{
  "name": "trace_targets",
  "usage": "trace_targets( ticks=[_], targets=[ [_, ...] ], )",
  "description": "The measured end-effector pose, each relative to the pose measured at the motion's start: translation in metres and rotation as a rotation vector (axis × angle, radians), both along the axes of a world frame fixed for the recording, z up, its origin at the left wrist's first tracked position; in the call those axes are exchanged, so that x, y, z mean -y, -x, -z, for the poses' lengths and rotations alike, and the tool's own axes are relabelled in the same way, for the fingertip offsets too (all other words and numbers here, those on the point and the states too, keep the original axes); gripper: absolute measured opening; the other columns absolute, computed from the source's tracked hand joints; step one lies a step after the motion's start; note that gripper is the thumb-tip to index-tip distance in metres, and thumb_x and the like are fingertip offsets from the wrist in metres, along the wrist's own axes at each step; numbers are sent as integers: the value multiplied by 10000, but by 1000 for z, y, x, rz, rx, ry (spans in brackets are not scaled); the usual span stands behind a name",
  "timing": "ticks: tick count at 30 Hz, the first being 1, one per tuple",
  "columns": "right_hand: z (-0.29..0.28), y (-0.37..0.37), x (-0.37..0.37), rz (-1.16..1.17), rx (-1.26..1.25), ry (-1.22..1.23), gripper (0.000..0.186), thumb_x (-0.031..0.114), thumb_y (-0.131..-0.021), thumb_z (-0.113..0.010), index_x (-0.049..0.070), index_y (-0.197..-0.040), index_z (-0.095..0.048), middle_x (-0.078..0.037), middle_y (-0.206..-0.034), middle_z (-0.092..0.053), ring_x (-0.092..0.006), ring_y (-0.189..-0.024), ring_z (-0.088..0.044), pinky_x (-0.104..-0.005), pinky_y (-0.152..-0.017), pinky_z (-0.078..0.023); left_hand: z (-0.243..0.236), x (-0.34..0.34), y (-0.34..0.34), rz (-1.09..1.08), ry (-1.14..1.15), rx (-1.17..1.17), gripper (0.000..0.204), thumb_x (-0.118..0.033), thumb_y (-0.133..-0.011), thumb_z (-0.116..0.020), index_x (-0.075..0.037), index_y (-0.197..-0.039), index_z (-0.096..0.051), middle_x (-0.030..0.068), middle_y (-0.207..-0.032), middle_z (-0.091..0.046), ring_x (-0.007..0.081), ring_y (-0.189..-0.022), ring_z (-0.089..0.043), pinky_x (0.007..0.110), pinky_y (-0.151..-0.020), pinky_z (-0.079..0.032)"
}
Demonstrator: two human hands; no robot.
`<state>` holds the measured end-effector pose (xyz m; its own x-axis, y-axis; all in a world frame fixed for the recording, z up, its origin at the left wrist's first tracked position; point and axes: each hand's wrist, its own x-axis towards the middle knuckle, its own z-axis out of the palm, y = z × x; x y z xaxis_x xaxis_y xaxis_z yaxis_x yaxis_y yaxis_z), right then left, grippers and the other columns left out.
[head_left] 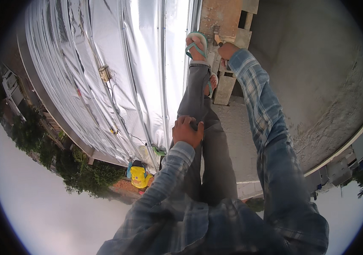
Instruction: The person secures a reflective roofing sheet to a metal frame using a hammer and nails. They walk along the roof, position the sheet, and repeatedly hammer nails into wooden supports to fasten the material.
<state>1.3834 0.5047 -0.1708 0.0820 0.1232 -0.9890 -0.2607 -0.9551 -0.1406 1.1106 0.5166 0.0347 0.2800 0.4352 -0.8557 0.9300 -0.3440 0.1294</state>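
My right hand (228, 52) is closed around the light wooden handle of a brush (218, 40). The brush's dark, narrow head touches or nearly touches a stained, orange-brown masonry surface (220, 15) ahead of me. My left hand (186, 131) rests on my grey-trousered leg near the knee, fingers spread and holding nothing. Just left of the brush is my foot in a white and teal flip-flop (196, 44). My other flip-flop (213, 83) shows partly behind the trouser leg.
Shiny ribbed metal roofing (143, 63) spreads to my left, with a small box and cable (104, 74) on it. Concrete blocks (224, 90) with gaps lie beside my feet. A grey concrete surface (313, 80) extends right. A person in yellow (138, 176) is at the roof's lower edge.
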Motion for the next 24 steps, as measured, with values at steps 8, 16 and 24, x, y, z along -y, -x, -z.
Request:
trace_targets(
  ticks=[8,16,24],
  targets=[
    [-4,-21,14,-365,22,-179,203,104,-813,-514,-80,-899,-514,-150,-729,-586,-248,-573,-589,-358,-526,-489,-3,-10,-20,13,-36,52,327,-376,-750,-613,-82,-891,-621,110,-1031,-569,296,-1001,-530,402,-861,-431],
    [-9,66,24,374,158,-41,230,157,-819,-508,-62,-883,-487,-141,-698,-573,-259,-556,-576,-398,-494,-482,9,-1,-2,66,-44,86,303,-351,-744,-622,-82,-884,-615,96,-1017,-562,272,-1009,-523,399,-846,-422],
    [-31,-22,4,310,-222,-33,353,186,-809,-496,-95,-1018,-449,-169,-712,-588,-258,-564,-599,-382,-535,-506,-2,-11,-15,8,-40,83,276,-336,-745,-636,-86,-861,-619,96,-990,-587,288,-956,-554,403,-826,-449]
  ],
)
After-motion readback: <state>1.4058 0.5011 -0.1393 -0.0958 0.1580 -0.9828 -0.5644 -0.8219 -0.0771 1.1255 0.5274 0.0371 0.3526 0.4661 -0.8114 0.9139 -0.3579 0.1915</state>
